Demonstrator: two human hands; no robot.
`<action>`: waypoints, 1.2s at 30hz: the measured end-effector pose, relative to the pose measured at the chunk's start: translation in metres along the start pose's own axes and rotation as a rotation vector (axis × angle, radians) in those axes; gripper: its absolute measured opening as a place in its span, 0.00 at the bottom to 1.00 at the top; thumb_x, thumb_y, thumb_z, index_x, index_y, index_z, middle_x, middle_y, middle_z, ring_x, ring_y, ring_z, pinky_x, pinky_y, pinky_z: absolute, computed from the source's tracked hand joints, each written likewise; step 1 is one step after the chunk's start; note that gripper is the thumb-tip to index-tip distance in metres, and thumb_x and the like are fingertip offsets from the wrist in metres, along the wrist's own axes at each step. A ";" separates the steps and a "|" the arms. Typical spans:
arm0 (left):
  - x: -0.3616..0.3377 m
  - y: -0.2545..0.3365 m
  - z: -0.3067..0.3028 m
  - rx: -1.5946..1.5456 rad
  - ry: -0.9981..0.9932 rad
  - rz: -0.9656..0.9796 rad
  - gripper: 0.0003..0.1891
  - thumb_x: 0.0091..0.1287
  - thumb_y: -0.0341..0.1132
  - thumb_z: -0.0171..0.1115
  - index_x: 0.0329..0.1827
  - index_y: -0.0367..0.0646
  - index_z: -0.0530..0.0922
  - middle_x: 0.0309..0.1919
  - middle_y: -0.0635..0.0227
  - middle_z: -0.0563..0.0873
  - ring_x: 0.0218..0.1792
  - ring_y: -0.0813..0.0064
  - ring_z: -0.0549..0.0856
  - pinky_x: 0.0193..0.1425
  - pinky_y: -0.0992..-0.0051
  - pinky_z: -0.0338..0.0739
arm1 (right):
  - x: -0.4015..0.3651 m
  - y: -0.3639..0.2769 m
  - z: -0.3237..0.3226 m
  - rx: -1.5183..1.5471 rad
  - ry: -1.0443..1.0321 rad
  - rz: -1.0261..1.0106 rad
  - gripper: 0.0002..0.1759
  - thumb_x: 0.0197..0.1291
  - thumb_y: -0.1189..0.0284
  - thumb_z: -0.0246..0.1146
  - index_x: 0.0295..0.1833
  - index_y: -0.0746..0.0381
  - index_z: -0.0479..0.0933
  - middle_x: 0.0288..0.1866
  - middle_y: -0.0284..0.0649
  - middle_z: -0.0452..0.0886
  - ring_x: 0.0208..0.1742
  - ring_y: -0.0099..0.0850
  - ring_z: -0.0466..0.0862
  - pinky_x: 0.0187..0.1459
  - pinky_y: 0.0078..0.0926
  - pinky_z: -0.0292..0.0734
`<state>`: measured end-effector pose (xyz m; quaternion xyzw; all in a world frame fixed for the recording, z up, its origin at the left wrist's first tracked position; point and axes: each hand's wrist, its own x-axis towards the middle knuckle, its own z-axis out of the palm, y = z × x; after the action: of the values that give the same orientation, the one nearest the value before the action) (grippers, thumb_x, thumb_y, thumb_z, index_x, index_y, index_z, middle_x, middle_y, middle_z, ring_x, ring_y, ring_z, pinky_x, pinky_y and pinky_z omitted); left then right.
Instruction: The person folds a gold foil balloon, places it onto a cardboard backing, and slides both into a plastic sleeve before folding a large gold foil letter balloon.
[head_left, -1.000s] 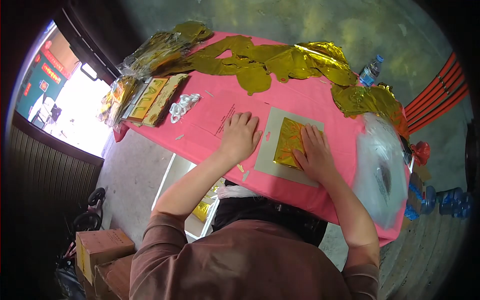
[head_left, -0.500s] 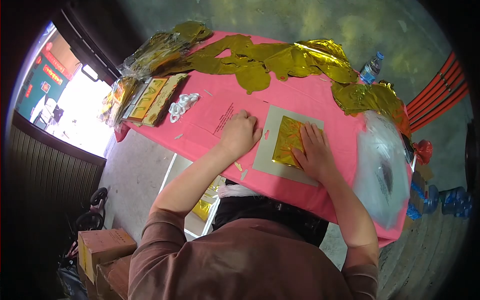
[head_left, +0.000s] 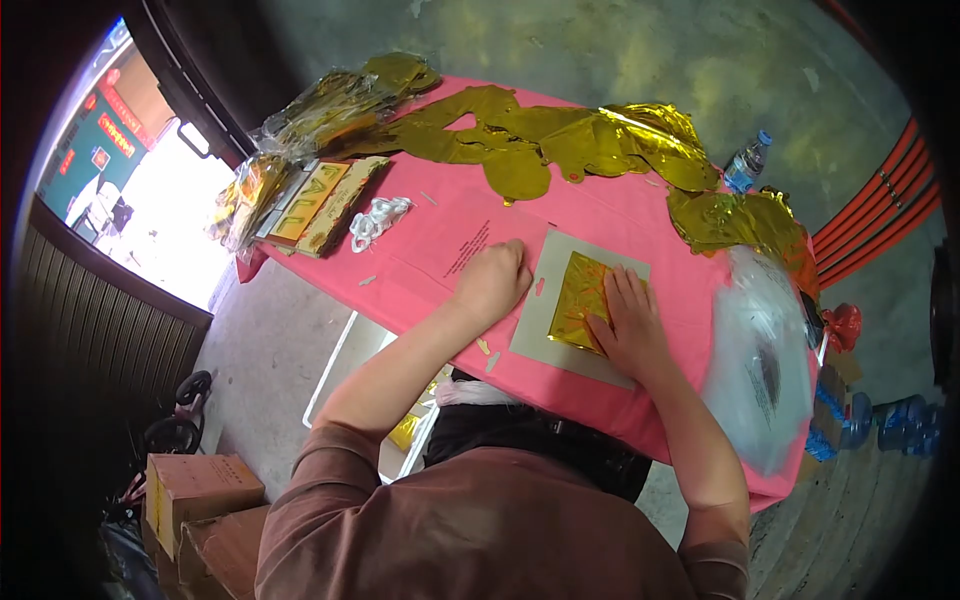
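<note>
My right hand (head_left: 633, 322) lies flat, fingers stretched, over the right side of a folded gold foil sheet (head_left: 577, 300). The foil rests on a grey card (head_left: 540, 338) with a hang-hole cutout at its left edge. Left of the card, my left hand (head_left: 493, 284) is closed with its fingers curled under, so what they hold, if anything, is hidden. It rests at the lower edge of a clear plastic bag (head_left: 468, 222) with small printed text, lying flat on the pink tablecloth (head_left: 590, 212).
Flat gold foil balloons (head_left: 520, 180) lie along the far edge. Printed card packs (head_left: 318, 205) and white ribbon (head_left: 378, 222) are at left. A water bottle (head_left: 748, 163) and plastic bags (head_left: 762, 370) stand or lie at right. Cardboard boxes (head_left: 205, 485) are on the floor.
The whole view has shifted slightly, with the table appearing a little lower. Both hands keep nearly the same places on the card and beside the bag.
</note>
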<state>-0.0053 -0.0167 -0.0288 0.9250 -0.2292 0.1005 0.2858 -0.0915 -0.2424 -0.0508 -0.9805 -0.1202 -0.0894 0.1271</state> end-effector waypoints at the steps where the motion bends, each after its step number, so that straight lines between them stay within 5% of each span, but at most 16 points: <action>1: -0.001 0.003 -0.001 0.011 -0.026 -0.006 0.08 0.56 0.31 0.58 0.30 0.33 0.74 0.27 0.45 0.81 0.31 0.45 0.82 0.38 0.54 0.77 | 0.000 -0.001 0.000 0.010 -0.006 0.008 0.37 0.64 0.55 0.54 0.70 0.70 0.58 0.74 0.55 0.56 0.76 0.49 0.53 0.73 0.48 0.45; 14: -0.016 0.002 -0.023 0.130 -0.227 0.012 0.08 0.54 0.32 0.58 0.30 0.34 0.76 0.26 0.46 0.82 0.32 0.47 0.83 0.40 0.55 0.77 | 0.002 -0.002 -0.005 0.016 -0.031 0.033 0.37 0.65 0.55 0.53 0.71 0.69 0.57 0.74 0.53 0.56 0.76 0.48 0.53 0.74 0.48 0.44; 36: -0.020 0.031 -0.010 -0.037 -0.213 0.008 0.07 0.55 0.32 0.59 0.28 0.36 0.75 0.22 0.47 0.81 0.28 0.47 0.83 0.36 0.55 0.78 | 0.002 0.000 -0.001 -0.016 0.002 0.018 0.39 0.64 0.52 0.54 0.70 0.69 0.58 0.74 0.53 0.57 0.75 0.48 0.55 0.73 0.49 0.45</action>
<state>-0.0381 -0.0262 -0.0123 0.9241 -0.2638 -0.0014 0.2764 -0.0901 -0.2426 -0.0493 -0.9825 -0.1105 -0.0900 0.1203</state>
